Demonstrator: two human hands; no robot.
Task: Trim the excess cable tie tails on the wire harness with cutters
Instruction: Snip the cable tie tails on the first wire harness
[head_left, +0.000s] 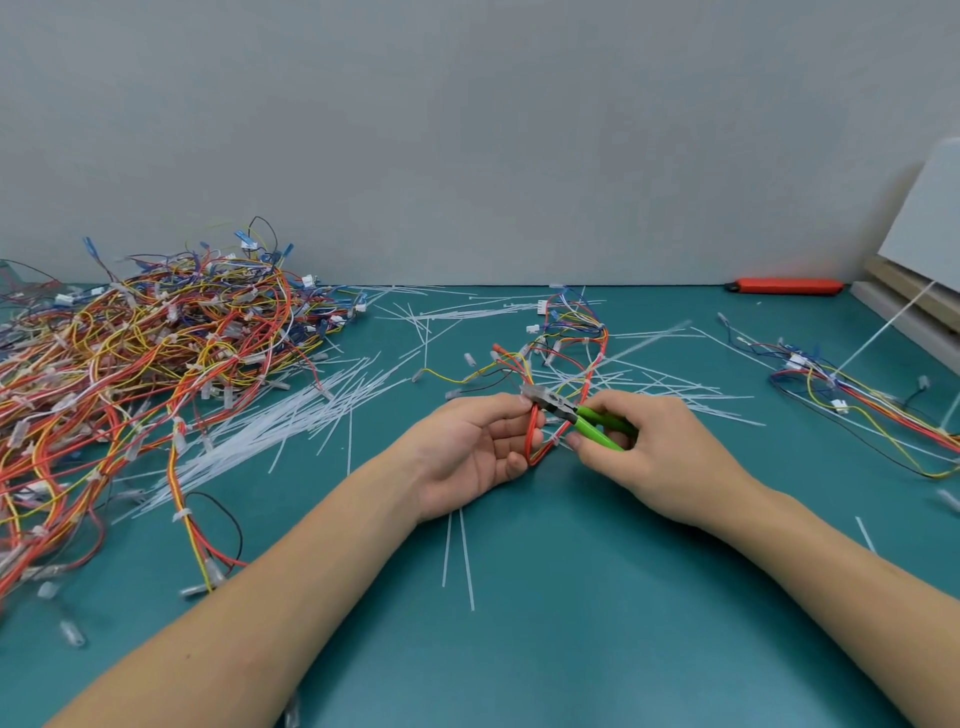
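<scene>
The harness (566, 358) you are working on lies in the middle of the green mat (519, 649), and its near red loop comes up into your hands. Your left hand (467, 447) is palm up, and its fingers curl round the red wires of that loop. Your right hand (644, 452) grips the green handles of the cutters (571, 413). The grey tip of the cutters points left and sits right at the red wires, touching your left fingertips (519, 402). You cannot tell if the blades are closed, because that spot is blurry.

White cut tails (649, 389) lie all over the mat behind your hands. Two more (460, 551) lie just under your left wrist. A thick bunch of white ties (280, 421) lies to the left. Past it is a big pile of harnesses (135, 374). Another harness (852, 400) lies far to the right. An orange knife (787, 286) sits by the grey wall (467, 130).
</scene>
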